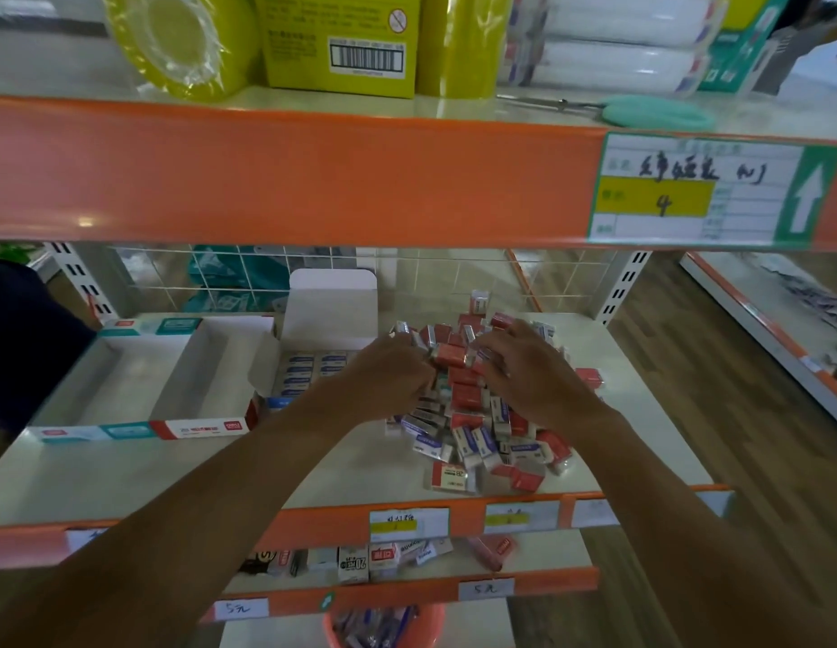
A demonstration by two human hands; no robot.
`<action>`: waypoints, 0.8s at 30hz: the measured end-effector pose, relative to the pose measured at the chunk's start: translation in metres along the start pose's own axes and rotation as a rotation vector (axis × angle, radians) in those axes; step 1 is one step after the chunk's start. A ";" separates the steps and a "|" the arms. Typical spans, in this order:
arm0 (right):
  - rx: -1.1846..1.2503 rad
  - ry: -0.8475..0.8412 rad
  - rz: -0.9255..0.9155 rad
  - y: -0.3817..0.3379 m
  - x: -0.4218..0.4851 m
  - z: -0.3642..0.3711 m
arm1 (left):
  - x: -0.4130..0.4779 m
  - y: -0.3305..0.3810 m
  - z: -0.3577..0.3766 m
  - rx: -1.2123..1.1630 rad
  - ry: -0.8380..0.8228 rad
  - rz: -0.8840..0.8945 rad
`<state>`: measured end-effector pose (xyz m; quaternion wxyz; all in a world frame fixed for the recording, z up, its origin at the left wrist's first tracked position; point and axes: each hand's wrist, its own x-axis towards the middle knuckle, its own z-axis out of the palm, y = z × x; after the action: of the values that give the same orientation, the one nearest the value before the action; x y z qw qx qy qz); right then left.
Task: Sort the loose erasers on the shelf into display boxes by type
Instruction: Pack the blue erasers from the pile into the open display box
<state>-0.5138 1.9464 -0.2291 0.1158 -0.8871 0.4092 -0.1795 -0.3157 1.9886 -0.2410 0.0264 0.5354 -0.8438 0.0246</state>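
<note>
Erasers point(468, 399) in red and blue wrappers lie heaped on the right half of the shelf point(126, 479), a few strays scattered at the near edge of the pile. Both hands are in the far part of the heap. The left hand point(393, 371) sits at the heap's left edge with its fingers curled in tight round wrapped erasers, a silver-ended one showing at its fingertips. The right hand point(533, 371) lies over the top of the pile with its fingers spread and bent down onto the red packs; whether it has hold of any cannot be told, as the fingertips are blurred.

Left of the pile stands a display box point(332, 301) with its white lid flap upright at the far side and rows of blue-labelled erasers inside. Just beside it, further left, is an open divided box point(103, 390) with teal and red labels on its near wall, its two compartments bare.

On the upper shelf point(290, 175) lie teal-handled scissors point(655, 112), with a handwritten price label point(701, 189) on its orange front. Small packs point(360, 561) stand on the shelf below.
</note>
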 end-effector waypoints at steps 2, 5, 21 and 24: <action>0.061 0.040 -0.008 -0.004 0.003 0.000 | 0.001 -0.003 0.002 0.029 0.018 0.017; 0.163 0.074 0.017 -0.007 0.007 0.000 | -0.002 -0.007 0.002 0.088 0.030 0.041; 0.363 -0.033 0.040 -0.042 0.036 0.021 | -0.033 -0.029 -0.014 -0.597 0.273 -0.360; 0.367 -0.072 0.060 -0.049 0.042 0.023 | -0.040 -0.035 -0.018 -0.705 0.197 -0.435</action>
<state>-0.4457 1.9468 -0.2236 0.2955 -0.8443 0.3913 -0.2160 -0.2668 2.0106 -0.2250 0.2929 0.6542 -0.6614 -0.2208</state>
